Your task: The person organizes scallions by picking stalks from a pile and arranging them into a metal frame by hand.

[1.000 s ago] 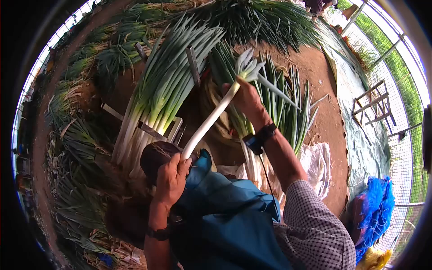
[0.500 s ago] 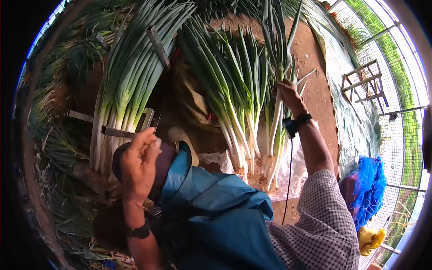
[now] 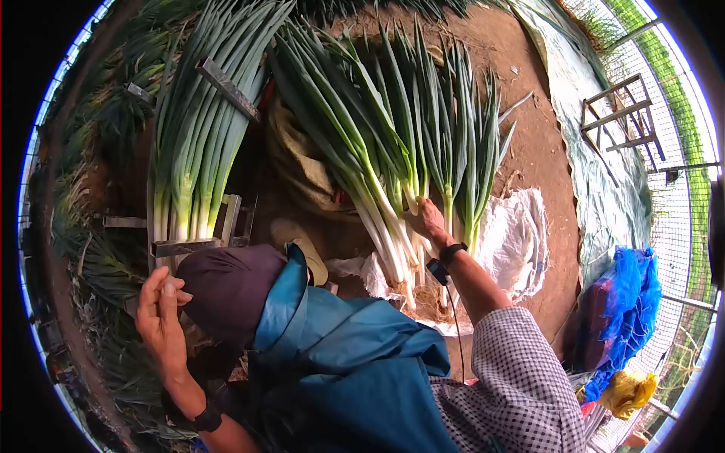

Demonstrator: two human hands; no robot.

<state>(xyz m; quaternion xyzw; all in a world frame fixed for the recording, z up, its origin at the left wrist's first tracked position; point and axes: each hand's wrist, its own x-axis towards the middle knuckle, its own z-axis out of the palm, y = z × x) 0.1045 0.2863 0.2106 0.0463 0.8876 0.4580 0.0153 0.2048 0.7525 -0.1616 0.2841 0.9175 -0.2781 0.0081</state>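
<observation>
My right hand (image 3: pixel 427 220) has its fingers closed around the pale stem of a leek (image 3: pixel 414 177) in a group of several standing leeks. Their roots rest at the bottom beside a white plastic sheet (image 3: pixel 517 240). My left hand (image 3: pixel 162 313) is raised at the left with its fingers bent and somewhat apart, holding nothing. It is near the rounded maroon cloth (image 3: pixel 226 291). Above it, a thick bundle of leeks (image 3: pixel 200 143) lies between the metal bars of a frame (image 3: pixel 185 247).
Piled leek leaves (image 3: pixel 83 174) line the left side. A tan sack (image 3: pixel 298 162) lies behind the standing leeks. To the right are a green-white ground sheet (image 3: pixel 604 204), a metal stand (image 3: pixel 623 121), blue netting (image 3: pixel 628 302) and a yellow bag (image 3: pixel 630 392) by the mesh wall.
My right hand has let go of the raised leek at the right and moved left onto another stem. My left hand has moved left and down. The view has shifted slightly.
</observation>
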